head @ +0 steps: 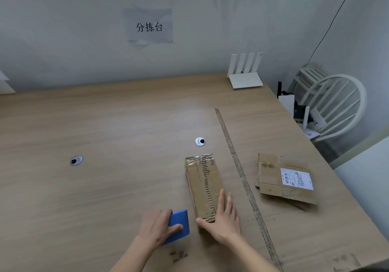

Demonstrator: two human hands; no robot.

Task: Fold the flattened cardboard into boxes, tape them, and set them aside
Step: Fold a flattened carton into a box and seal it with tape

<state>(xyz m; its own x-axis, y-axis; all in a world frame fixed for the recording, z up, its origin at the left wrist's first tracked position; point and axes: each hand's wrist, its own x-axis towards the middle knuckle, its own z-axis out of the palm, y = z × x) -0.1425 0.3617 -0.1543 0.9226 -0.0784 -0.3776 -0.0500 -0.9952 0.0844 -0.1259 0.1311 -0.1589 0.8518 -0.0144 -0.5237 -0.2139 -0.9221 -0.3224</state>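
Note:
A long narrow cardboard box lies on the wooden table, folded up, with shiny tape over its far end and a jagged torn seam along its top. My right hand rests on the near end of the box, fingers straight along its right side and thumb across the near edge. My left hand grips a blue tape dispenser just left of the box. A flattened cardboard piece with a white shipping label lies to the right.
A long strip of tape runs along the table between the box and the flat cardboard. Two round cable grommets are set in the tabletop. A white router stands at the back right, a white chair beyond the right edge.

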